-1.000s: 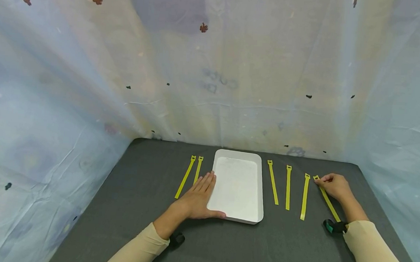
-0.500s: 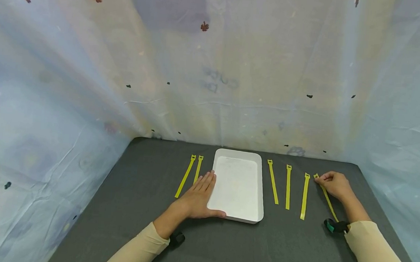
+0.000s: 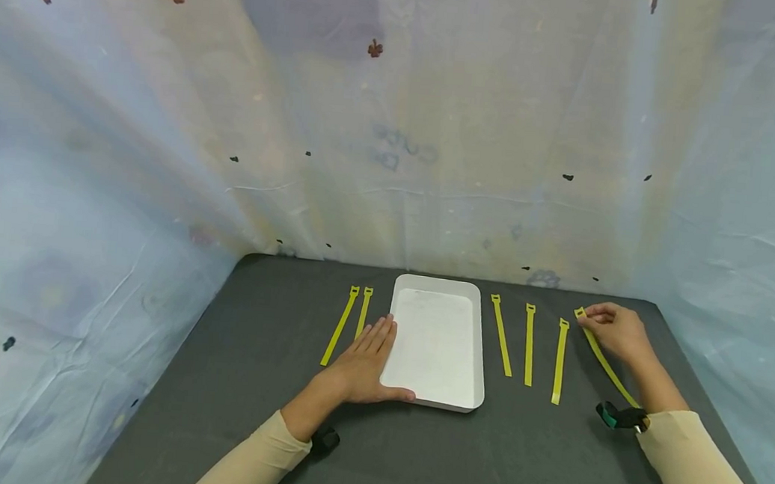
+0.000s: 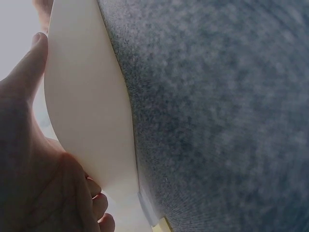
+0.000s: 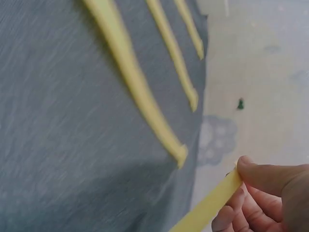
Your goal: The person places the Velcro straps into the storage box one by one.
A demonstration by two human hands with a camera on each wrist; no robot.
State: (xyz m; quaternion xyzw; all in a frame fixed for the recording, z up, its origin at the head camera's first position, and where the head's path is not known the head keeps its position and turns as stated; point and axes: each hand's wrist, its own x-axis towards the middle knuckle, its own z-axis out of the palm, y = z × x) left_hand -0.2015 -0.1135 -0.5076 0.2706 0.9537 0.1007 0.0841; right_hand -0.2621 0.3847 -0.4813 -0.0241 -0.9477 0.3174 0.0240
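Between thumb and fingertips, my right hand (image 3: 617, 334) pinches the slotted end of a yellow hook-and-loop cable tie (image 3: 601, 357). The tie's held end is raised and its length curves down toward the wrist. In the right wrist view this tie (image 5: 212, 207) hangs from the thumb (image 5: 270, 176) above the cloth. My left hand (image 3: 360, 369) lies with straight fingers along the left side of a white rectangular tray (image 3: 436, 347), its thumb on the near edge. The left wrist view shows the tray's outer wall (image 4: 91, 96) beside that hand.
Right of the tray lie three more yellow ties (image 3: 529, 347) in a row. Two others (image 3: 339, 327) lie on its left, one partly behind the left hand. A dark grey cloth (image 3: 453, 464) covers the table. A pale printed curtain (image 3: 436, 125) hangs behind and at both sides.
My right hand has risen slightly and moved away from me, lifting the tie's slotted end; the tie is now curved instead of lying straight. My left hand and the tray stay put.
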